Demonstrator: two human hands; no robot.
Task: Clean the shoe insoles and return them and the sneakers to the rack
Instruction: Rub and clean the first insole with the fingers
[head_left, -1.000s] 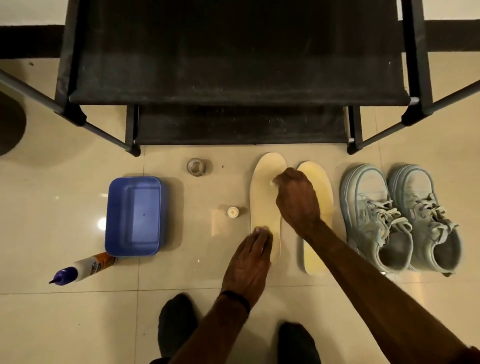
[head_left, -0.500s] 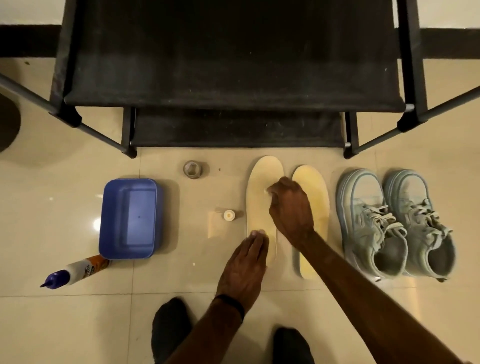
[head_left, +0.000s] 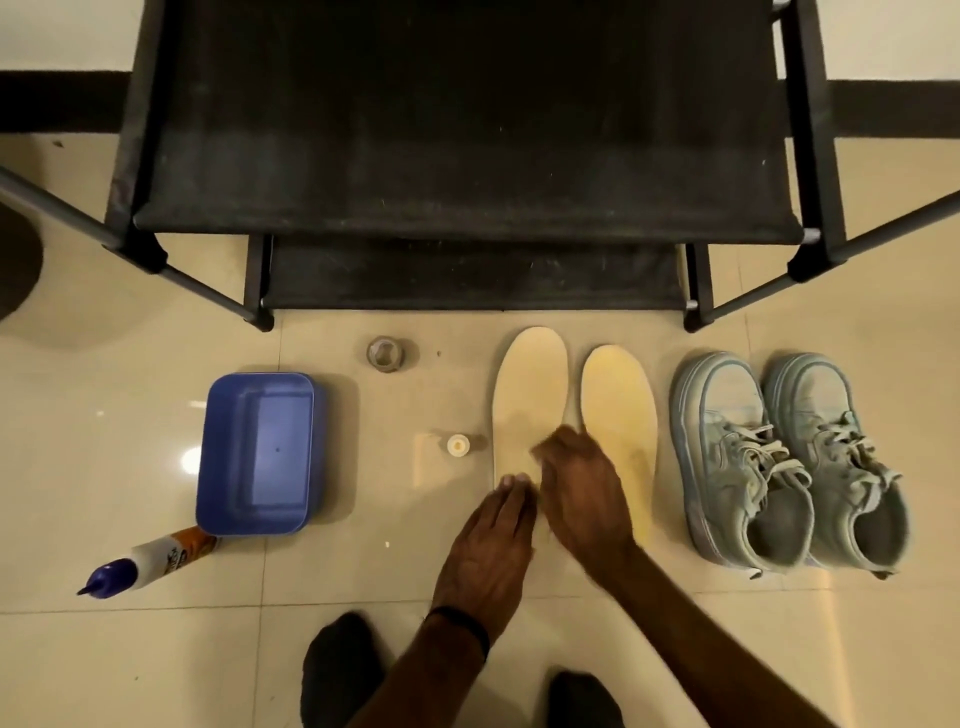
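Observation:
Two pale yellow insoles lie side by side on the tiled floor in front of the black shoe rack (head_left: 457, 182). My left hand (head_left: 488, 551) presses flat, fingers straight, on the heel end of the left insole (head_left: 530, 384). My right hand (head_left: 582, 493), blurred and with curled fingers, sits on the middle of that insole; the small white wipe in its fingertips is hidden now. The right insole (head_left: 618, 405) lies untouched beside it. The pair of light blue sneakers (head_left: 727, 441) (head_left: 831, 441) stands on the floor to the right, toes toward the rack.
A blue plastic tub (head_left: 257, 452) sits on the floor at the left, with a cleaner bottle (head_left: 150, 561) lying by its near corner. A small white cap (head_left: 458, 445) and a round grey ring (head_left: 385, 353) lie left of the insoles. My feet in black socks (head_left: 337, 670) are at the bottom edge.
My right hand has slid from the toe end of the left insole down to its middle, toward me. My left hand has stayed on the heel.

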